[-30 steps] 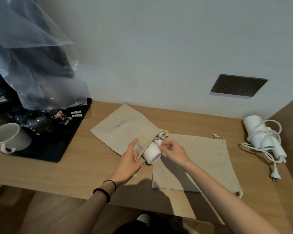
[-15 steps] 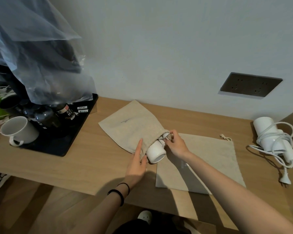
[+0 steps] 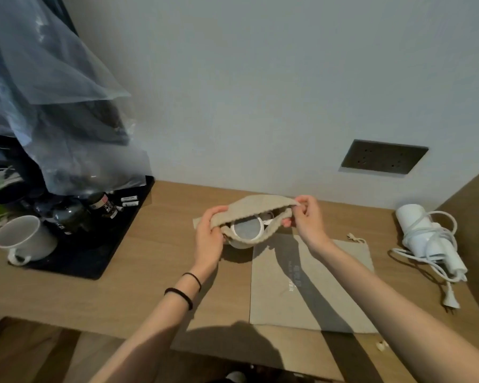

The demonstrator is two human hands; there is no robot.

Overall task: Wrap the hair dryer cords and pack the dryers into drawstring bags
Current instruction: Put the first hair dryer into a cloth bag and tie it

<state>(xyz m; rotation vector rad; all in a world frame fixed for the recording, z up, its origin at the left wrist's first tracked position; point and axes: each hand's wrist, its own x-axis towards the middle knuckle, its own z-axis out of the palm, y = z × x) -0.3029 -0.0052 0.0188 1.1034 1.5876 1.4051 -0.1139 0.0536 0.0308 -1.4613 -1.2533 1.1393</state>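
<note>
Beige bag gripped by two hands; second bag; two dryers.

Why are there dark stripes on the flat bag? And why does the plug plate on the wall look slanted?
Head view: the stripes on the flat bag look like shadows of the arms, whose left hand and right hand grip the open bag, so light probably comes from above; head view: the wide-angle lens likely skews the socket plate; everything is slightly soft.
</note>
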